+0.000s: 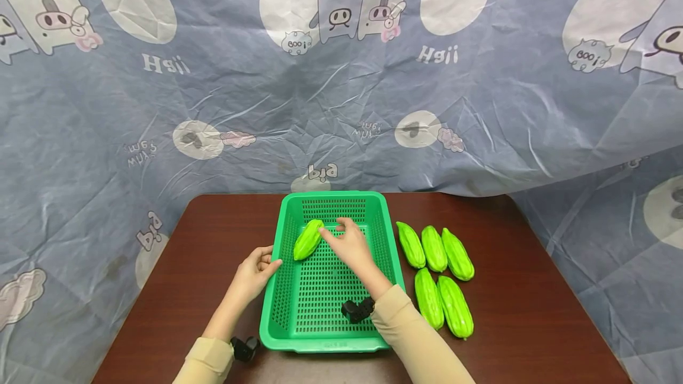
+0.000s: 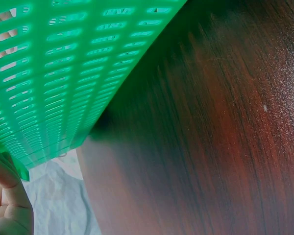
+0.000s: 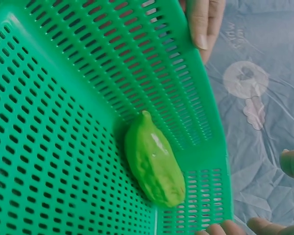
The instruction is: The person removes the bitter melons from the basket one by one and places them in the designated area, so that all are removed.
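Observation:
A bright green, ridged bitter melon [image 1: 308, 240] lies in the green plastic basket [image 1: 333, 345], near its far left corner. In the right wrist view the same bitter melon [image 3: 154, 164] rests against the slotted side wall. My left hand [image 1: 255, 275] holds the basket's left rim, thumb on top and the other fingers outside. Over the basket, my right hand [image 1: 350, 248] has its thumb and fingers spread, just right of the bitter melon with nothing between them. The left wrist view shows part of the left hand [image 2: 10, 200] at the rim.
Several more bitter melons [image 1: 433, 249] lie in two rows on the brown wooden table [image 1: 512, 289], right of the basket. Behind the table hangs a blue-grey cloth [image 1: 341, 93] with cartoon prints.

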{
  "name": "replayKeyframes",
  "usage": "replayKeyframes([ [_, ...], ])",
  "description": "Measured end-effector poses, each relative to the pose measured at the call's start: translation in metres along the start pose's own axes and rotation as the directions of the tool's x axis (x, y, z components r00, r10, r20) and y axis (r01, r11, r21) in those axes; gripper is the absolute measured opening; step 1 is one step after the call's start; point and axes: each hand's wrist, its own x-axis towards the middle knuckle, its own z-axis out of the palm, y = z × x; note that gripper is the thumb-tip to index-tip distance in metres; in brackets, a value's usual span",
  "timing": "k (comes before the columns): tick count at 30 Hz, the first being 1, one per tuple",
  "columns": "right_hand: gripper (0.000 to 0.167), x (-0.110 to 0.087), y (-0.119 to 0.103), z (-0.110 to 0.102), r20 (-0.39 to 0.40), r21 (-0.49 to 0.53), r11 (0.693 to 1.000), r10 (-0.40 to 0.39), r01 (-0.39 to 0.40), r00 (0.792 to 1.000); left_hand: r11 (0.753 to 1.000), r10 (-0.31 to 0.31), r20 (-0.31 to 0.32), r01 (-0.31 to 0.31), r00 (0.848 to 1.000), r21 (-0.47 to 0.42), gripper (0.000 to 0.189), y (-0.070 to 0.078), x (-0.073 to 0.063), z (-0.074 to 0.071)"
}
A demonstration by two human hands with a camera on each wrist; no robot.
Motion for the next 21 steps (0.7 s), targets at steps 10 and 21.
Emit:
replayKeyframes([
  [10, 0.065, 0.006, 0.007, 0.025, -0.009, -0.032, 0.999, 0.018, -0.019, 1.0, 1.0, -0.002, -0.007, 0.002, 1.0, 0.004, 0.047, -0.001, 0.001, 0.001],
  [21, 0.069, 0.009, 0.012, 0.046, -0.02, -0.074, 0.997, 0.02, -0.021, 1.0, 1.0, -0.004, -0.018, 0.004, 1.0, 0.014, 0.047, -0.001, 0.0, 0.003],
])
